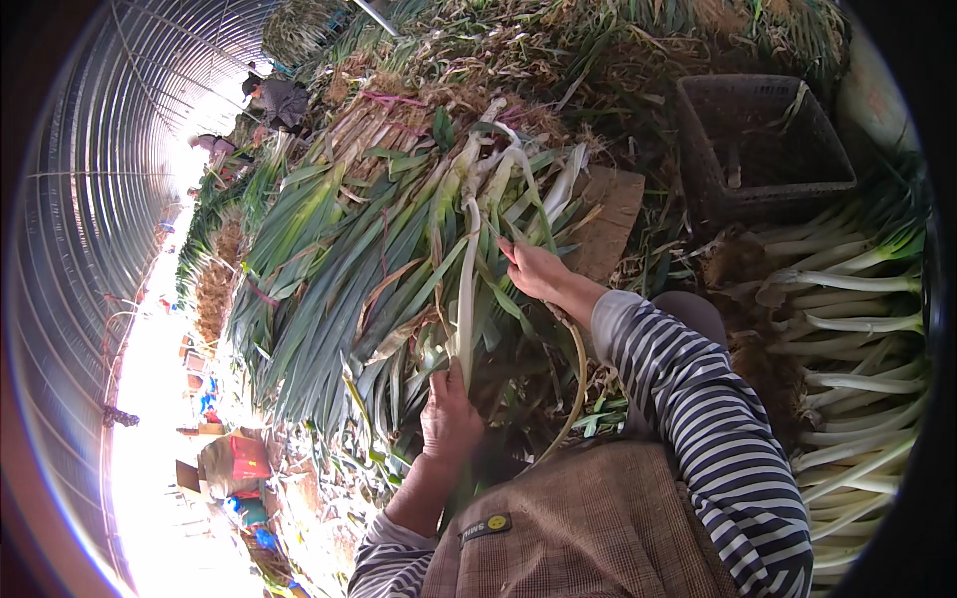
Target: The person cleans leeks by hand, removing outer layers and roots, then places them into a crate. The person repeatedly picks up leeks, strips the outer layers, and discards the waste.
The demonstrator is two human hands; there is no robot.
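My left hand (451, 418) grips a long green onion (469, 288) near its leafy part, its white shank pointing away from me. To the right, my right hand (540, 269) has its fingers curled next to the shank, around what looks like the end of a thin yellowish hose (580, 366). Most of that end is hidden by the fingers. The hose loops from under my wrist back to my lap. Below both hands spreads a big heap of green onions (321, 299), with leaves towards the left and some pink ties. Several peeled white shanks (561, 187) lie on top.
A dark plastic crate (762, 194) stands at the upper right, near a piece of brown board (609, 217). Rows of white-shanked onions (860, 381) lie along my right side. Farther off, other people (280, 101) are bent over more onions. A cardboard box (194, 478) sits at the lower left.
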